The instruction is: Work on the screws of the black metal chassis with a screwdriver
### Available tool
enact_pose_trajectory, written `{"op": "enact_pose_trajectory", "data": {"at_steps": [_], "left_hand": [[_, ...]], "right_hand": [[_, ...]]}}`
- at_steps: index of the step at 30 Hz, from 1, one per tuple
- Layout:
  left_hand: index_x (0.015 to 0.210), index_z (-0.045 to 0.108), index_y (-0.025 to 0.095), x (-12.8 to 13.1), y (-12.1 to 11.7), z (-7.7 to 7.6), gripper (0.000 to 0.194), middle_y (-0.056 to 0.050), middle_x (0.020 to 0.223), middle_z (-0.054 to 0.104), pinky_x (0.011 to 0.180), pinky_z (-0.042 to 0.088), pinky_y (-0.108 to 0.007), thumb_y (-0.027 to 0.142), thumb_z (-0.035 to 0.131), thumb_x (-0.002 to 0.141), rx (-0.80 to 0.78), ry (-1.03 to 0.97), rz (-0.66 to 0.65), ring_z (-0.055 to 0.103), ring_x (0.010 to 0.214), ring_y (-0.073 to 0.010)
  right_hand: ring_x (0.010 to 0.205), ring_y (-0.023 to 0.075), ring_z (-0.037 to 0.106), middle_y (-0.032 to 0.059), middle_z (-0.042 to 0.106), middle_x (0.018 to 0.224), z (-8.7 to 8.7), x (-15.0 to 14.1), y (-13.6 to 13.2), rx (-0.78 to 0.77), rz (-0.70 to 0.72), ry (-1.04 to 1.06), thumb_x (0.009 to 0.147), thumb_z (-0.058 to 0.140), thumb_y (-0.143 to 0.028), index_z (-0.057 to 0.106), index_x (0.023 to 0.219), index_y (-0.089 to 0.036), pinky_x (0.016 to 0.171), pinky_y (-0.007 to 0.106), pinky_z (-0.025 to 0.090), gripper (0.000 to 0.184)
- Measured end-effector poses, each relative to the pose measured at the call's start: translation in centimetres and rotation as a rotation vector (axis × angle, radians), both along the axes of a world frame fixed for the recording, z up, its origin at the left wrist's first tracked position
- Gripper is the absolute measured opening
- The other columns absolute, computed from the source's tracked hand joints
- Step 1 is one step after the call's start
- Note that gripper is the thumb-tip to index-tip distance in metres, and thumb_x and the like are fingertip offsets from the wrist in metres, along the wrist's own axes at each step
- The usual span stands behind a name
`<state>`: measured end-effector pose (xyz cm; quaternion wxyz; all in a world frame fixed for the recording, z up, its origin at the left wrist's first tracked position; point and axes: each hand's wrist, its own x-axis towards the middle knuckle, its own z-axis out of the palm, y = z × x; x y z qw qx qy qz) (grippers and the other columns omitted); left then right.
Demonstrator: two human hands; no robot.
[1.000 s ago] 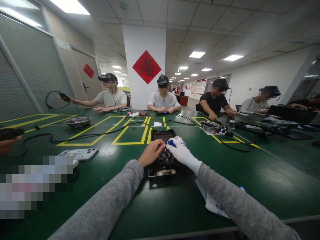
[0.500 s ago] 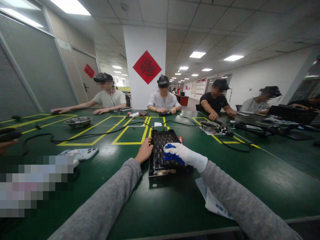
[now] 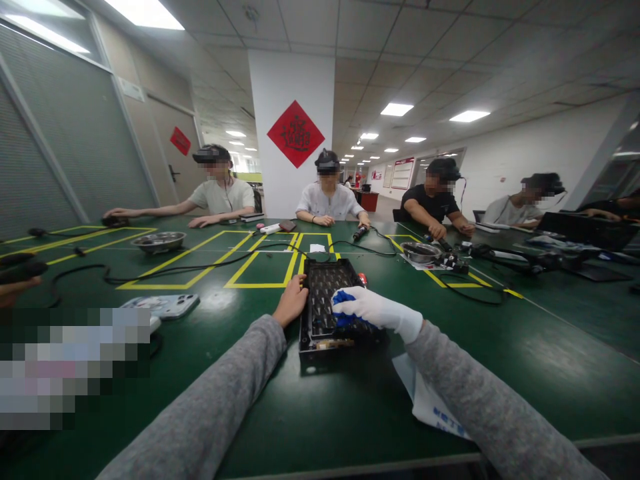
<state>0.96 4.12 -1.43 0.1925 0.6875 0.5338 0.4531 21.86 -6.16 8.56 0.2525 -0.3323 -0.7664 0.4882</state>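
Observation:
In front of me on the green table lies a black rectangular case [image 3: 320,283], open on top, with rows of small shiny pieces inside. A yellowish-brown strip [image 3: 334,345] shows at its near end. My left hand [image 3: 291,299], bare, grips the case's left wall, thumb and fingers at the edge. My right hand [image 3: 375,310] wears a white glove with blue-coated fingers and reaches over the case's right half. Its fingers are curled down against the inside; whatever they hold is hidden. Something red [image 3: 363,279] peeks out beyond the right wall.
A white plastic bag [image 3: 425,400] lies under my right forearm. At left are a phone [image 3: 173,306] and a metal bowl [image 3: 159,242]; another bowl [image 3: 421,251] stands right. A black cable [image 3: 200,268] crosses the table. Several people sit around it.
My right hand has shifted slightly right over the case, while my left keeps its grip. Across the table, a person's hand has moved a dark tool to the right.

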Motion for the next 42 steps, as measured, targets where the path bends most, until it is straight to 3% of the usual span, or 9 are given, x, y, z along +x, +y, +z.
{"op": "enact_pose_trajectory", "data": {"at_steps": [3, 9, 13, 20, 26, 32, 37, 42], "left_hand": [[0.112, 0.045, 0.017, 0.1, 0.0, 0.0, 0.042, -0.01, 0.114, 0.05, 0.093, 0.036, -0.04, 0.015, 0.041, 0.07, 0.006, -0.005, 0.003, 0.048, 0.106, -0.0207], [0.109, 0.046, 0.016, 0.8, 0.1, 0.1, 0.039, -0.011, 0.112, 0.051, 0.093, 0.036, -0.038, 0.015, 0.04, 0.071, 0.028, -0.038, 0.019, 0.048, 0.106, -0.02], [0.11, 0.044, 0.015, 1.0, 0.2, 0.1, 0.04, -0.012, 0.112, 0.05, 0.093, 0.036, -0.038, 0.016, 0.041, 0.071, 0.023, -0.036, 0.023, 0.048, 0.105, -0.0201], [0.111, 0.045, 0.014, 0.9, 0.1, 0.2, 0.04, -0.013, 0.112, 0.049, 0.094, 0.036, -0.038, 0.016, 0.04, 0.071, 0.014, -0.015, 0.014, 0.047, 0.106, -0.0205], [0.11, 0.047, 0.016, 0.8, -0.1, 0.4, 0.04, -0.011, 0.112, 0.05, 0.094, 0.035, -0.039, 0.015, 0.04, 0.071, 0.025, 0.01, 0.005, 0.047, 0.106, -0.0214], [0.109, 0.047, 0.015, 0.9, -0.2, 0.5, 0.038, -0.011, 0.112, 0.05, 0.095, 0.035, -0.039, 0.016, 0.039, 0.072, 0.025, 0.024, -0.002, 0.046, 0.107, -0.0212], [0.109, 0.047, 0.015, 1.0, -0.2, 0.5, 0.038, -0.011, 0.11, 0.051, 0.095, 0.035, -0.038, 0.016, 0.039, 0.072, 0.04, 0.027, 0.003, 0.046, 0.107, -0.0207], [0.11, 0.047, 0.016, 1.0, -0.1, 0.5, 0.039, -0.01, 0.111, 0.051, 0.095, 0.035, -0.039, 0.016, 0.039, 0.072, 0.03, 0.028, 0.003, 0.046, 0.107, -0.0211]], "right_hand": [[0.06, 0.008, 0.043, -0.0033, 0.047, 0.065, 0.1, -0.3, 0.2, 0.12, -0.019, -0.012, 0.073, 0.054, -0.03, 0.052, 0.07, -0.013, 0.061, 0.022, 0.037, 0.017], [0.079, 0.0121, 0.05, 0.0004, 0.057, 0.085, 0.2, -1.7, 0.6, 0.32, 0.139, -0.228, 0.072, 0.054, -0.026, 0.063, 0.075, -0.016, 0.072, 0.022, 0.038, 0.014], [0.071, 0.0123, 0.052, -0.0004, 0.06, 0.078, -0.2, -2.8, 1.3, 0.366, 0.154, -0.438, 0.066, 0.06, -0.029, 0.066, 0.071, -0.016, 0.064, 0.02, 0.039, 0.015], [0.065, 0.0111, 0.054, -0.0013, 0.062, 0.071, -0.6, -3.8, 2.2, 0.35, 0.227, -0.512, 0.066, 0.059, -0.026, 0.066, 0.074, -0.015, 0.06, 0.018, 0.04, 0.016], [0.065, 0.0115, 0.052, -0.0018, 0.061, 0.066, -0.1, -4.0, 1.9, 0.319, 0.238, -0.567, 0.064, 0.06, -0.026, 0.067, 0.071, -0.015, 0.057, 0.018, 0.039, 0.015], [0.069, 0.0107, 0.052, -0.0032, 0.062, 0.07, 0.2, -3.8, 1.9, 0.376, 0.349, -0.488, 0.062, 0.058, -0.01, 0.066, 0.061, -0.017, 0.068, 0.017, 0.039, 0.011], [0.07, 0.0122, 0.055, -0.0018, 0.064, 0.073, -0.3, -3.6, 2.1, 0.233, 0.239, -0.423, 0.06, 0.063, -0.012, 0.066, 0.064, -0.017, 0.065, 0.018, 0.04, 0.008], [0.069, 0.0124, 0.056, -0.0009, 0.065, 0.074, -0.5, -3.3, 2.1, 0.158, 0.218, -0.408, 0.06, 0.063, -0.018, 0.067, 0.067, -0.016, 0.062, 0.019, 0.042, 0.008]]}}
